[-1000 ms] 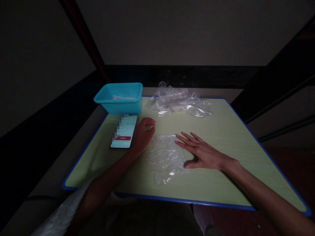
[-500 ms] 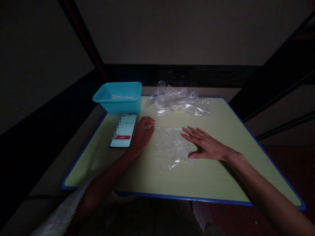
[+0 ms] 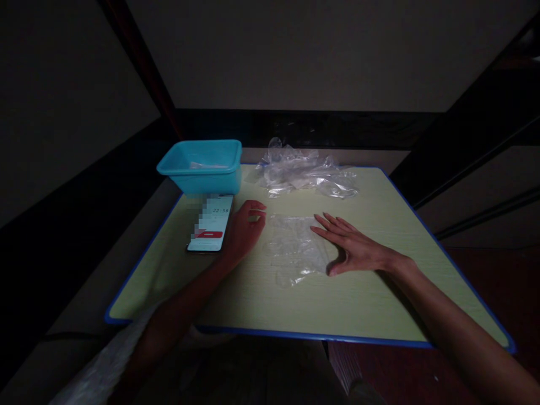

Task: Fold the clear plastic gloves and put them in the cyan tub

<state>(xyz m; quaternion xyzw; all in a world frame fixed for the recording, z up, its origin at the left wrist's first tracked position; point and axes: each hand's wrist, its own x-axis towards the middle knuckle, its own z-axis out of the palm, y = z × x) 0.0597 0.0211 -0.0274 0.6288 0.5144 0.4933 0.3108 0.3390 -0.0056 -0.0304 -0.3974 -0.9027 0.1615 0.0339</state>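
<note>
A clear disposable plastic glove (image 3: 295, 244) lies flat in the middle of the table, its finger shapes faint and pointing left. My right hand (image 3: 352, 242) is at its right edge, fingers spread, thumb stretched toward the lower corner and fingertips on or just over the film. On the other side, my left hand (image 3: 248, 225) rests beside the glove with fingers loosely bent and a gap between thumb and forefinger. Nothing shows in its grasp. Behind the glove sits a crumpled heap of similar clear gloves (image 3: 304, 171).
A turquoise plastic basket (image 3: 211, 181) with something pale and clear inside stands at the back left. In front of it lies a phone (image 3: 211, 225) showing a running timer, close to my left wrist. The pale table (image 3: 337, 309) has a blue edge, with a wall behind.
My right hand's thumb has spread farther from its fingers, and the glove's lower edge has shifted slightly up. My left hand stays in place. The view has moved a little.
</note>
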